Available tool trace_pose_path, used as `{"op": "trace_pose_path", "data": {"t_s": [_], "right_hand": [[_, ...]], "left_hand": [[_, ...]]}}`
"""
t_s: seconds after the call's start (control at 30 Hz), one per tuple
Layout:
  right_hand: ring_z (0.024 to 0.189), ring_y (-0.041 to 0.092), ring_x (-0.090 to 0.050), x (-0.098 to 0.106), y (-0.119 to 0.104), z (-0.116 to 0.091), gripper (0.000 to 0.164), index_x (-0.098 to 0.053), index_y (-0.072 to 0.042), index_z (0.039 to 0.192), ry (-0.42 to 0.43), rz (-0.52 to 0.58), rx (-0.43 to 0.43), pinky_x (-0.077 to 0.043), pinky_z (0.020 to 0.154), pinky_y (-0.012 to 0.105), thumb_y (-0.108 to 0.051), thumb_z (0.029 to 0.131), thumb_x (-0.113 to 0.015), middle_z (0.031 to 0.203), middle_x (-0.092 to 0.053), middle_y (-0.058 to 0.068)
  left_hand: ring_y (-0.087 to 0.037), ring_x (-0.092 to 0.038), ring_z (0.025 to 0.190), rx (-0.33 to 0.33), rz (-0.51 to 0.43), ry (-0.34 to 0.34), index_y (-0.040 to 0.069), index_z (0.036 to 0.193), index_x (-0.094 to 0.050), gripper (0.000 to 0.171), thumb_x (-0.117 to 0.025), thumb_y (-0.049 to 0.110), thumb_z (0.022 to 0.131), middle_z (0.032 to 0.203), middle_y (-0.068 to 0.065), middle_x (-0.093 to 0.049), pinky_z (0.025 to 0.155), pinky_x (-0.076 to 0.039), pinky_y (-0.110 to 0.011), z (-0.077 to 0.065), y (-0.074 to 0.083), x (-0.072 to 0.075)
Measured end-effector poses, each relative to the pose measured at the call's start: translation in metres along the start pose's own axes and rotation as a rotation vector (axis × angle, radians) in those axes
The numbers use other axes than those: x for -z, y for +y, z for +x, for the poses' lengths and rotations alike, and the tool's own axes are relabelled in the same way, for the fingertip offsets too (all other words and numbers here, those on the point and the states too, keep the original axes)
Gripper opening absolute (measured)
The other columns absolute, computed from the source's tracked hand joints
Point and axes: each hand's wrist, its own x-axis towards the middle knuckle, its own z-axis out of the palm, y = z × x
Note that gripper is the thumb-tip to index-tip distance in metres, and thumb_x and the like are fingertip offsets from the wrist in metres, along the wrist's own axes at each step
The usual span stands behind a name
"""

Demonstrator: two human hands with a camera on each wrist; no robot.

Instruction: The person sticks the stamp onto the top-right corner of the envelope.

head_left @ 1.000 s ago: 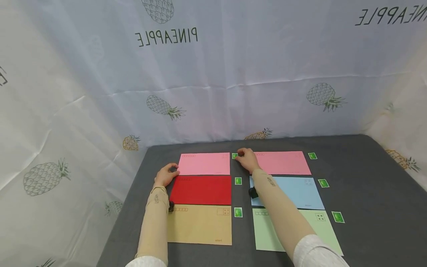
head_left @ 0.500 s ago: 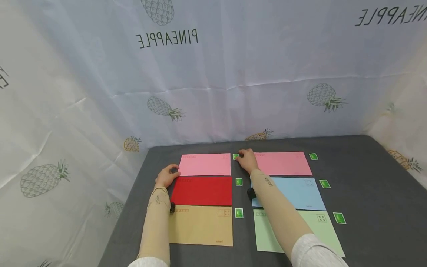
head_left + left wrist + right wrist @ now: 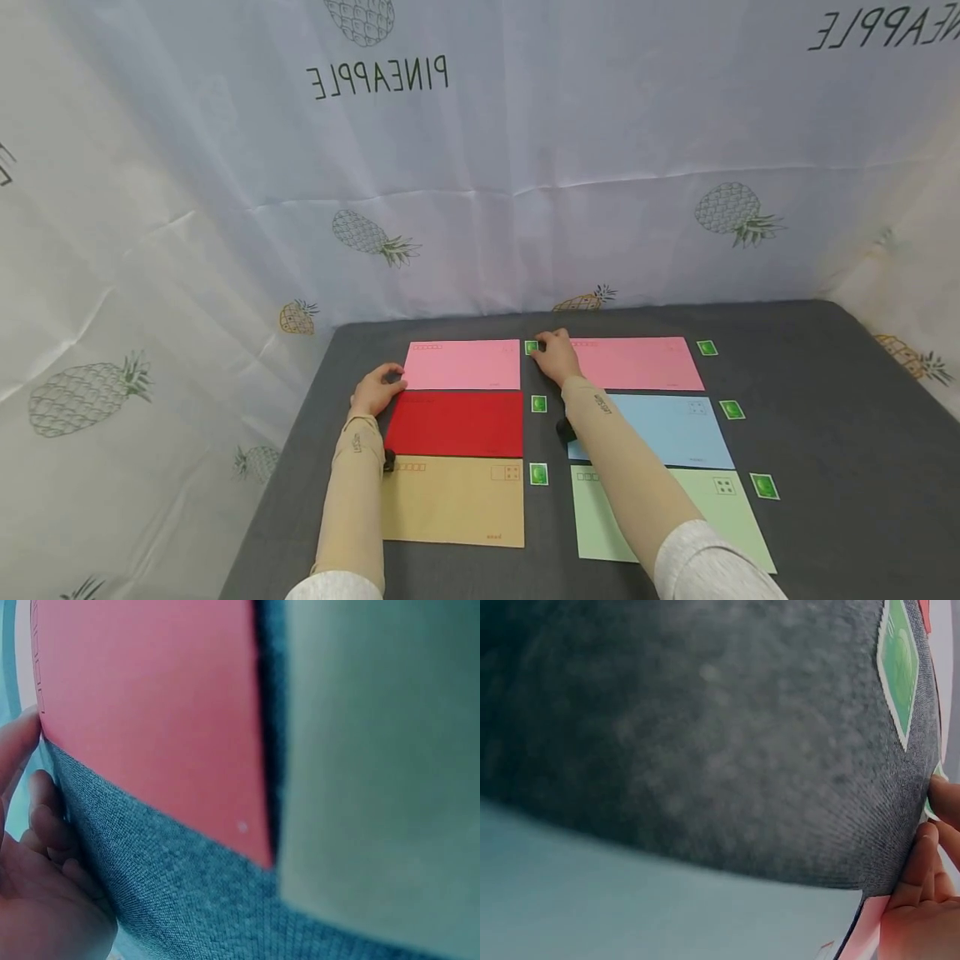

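Observation:
My left hand [image 3: 375, 390] rests at the left edge of the upper-left pink envelope [image 3: 462, 365], thumb and index finger apart at its lower corner. In the left wrist view, a fingertip touches the corner by the red envelope [image 3: 150, 697]. The other fingers are loosely bent. My right hand [image 3: 558, 358] is between the two pink envelopes and pinches a small green stamp [image 3: 531, 347] with thumb and index finger. Seen from the right wrist, the fingertips partly cover that stamp [image 3: 940, 772]. The palm lies over the left end of the right pink envelope [image 3: 637, 364].
Below lie a red envelope [image 3: 457, 423], a tan one [image 3: 453, 504], a blue one [image 3: 667, 425] and a light green one [image 3: 720, 508]. Several more green stamps [image 3: 538, 404] lie beside them on the dark grey tabletop [image 3: 840, 400]. A pineapple-print curtain [image 3: 510, 150] hangs behind.
The head view shifts slightly. Both hands stay in almost the same places, at the pink envelope's edge and at the upper stamp.

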Motion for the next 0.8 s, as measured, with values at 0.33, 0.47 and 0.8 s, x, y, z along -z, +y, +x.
{"op": "trace_pose_path", "data": {"t_s": [0.33,0.47,0.8], "right_hand": [[0.104,0.032,-0.053,-0.0013,0.0010,-0.0003,0.029,-0.060,-0.003,0.116,0.056,0.052,-0.033,-0.044,0.094,0.044,-0.015,0.090,-0.059,0.124,-0.046,0.020],[0.098,0.031,-0.053,-0.0006,0.0009,-0.0004,0.023,-0.062,-0.003,0.109,0.064,0.067,-0.033,-0.044,0.090,0.043,-0.014,0.090,-0.058,0.118,-0.050,0.019],[0.089,0.028,-0.058,0.0033,0.0000,0.0046,0.020,-0.065,-0.003,0.105,0.070,0.234,-0.021,-0.046,0.080,0.039,-0.016,0.090,-0.059,0.102,-0.064,0.017]], "left_hand": [[-0.029,-0.054,0.086,0.016,0.016,-0.001,0.017,0.117,-0.058,0.031,-0.062,0.026,0.088,0.084,-0.011,-0.059,0.091,-0.029,-0.056,-0.0015,0.0031,0.0009],[-0.032,-0.056,0.094,0.022,0.024,0.007,0.016,0.116,-0.059,0.030,-0.063,0.025,0.088,0.096,-0.015,-0.063,0.092,-0.030,-0.056,-0.0033,0.0063,0.0013],[-0.033,-0.058,0.099,0.021,-0.034,0.091,0.012,0.110,-0.069,0.029,-0.068,0.026,0.085,0.111,-0.017,-0.065,0.087,-0.042,-0.049,-0.0045,0.0039,-0.0005]]}}
